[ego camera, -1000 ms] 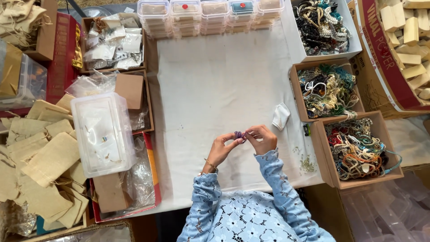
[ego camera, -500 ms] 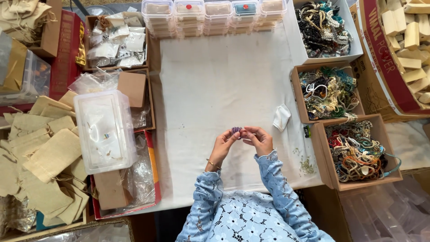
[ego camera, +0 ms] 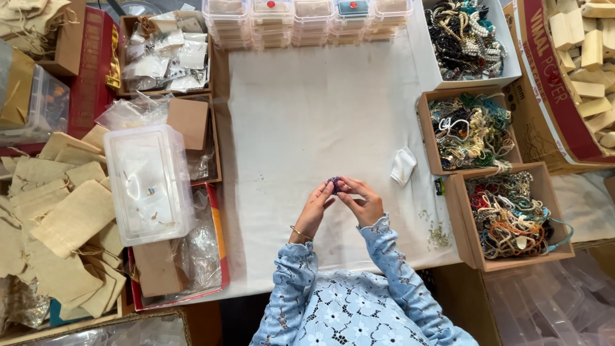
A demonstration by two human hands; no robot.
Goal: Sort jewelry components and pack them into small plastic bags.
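Both hands have shifted slightly up the white cloth (ego camera: 307,115). The left hand (ego camera: 315,208) and right hand (ego camera: 364,200) still pinch the purple bead piece (ego camera: 334,184) between fingertips, above the cloth.

- white cloth (ego camera: 307,128) on the table looks like matt woven fabric, a bit creased
- clear lidded tub (ego camera: 148,182) left of the cloth: smooth, slightly glossy plastic
- pouches (ego camera: 61,221) further left of the cloth: rough burlap-type weave, matt
- boxes (ego camera: 509,214) right of the cloth: plain matt brown cardboard, full of shiny beaded strings
- blocks (ego camera: 586,38) far right of the cloth: pale bare wood
- sleeves (ego camera: 391,256) at the cloth's near edge: light blue lace, openwork texture
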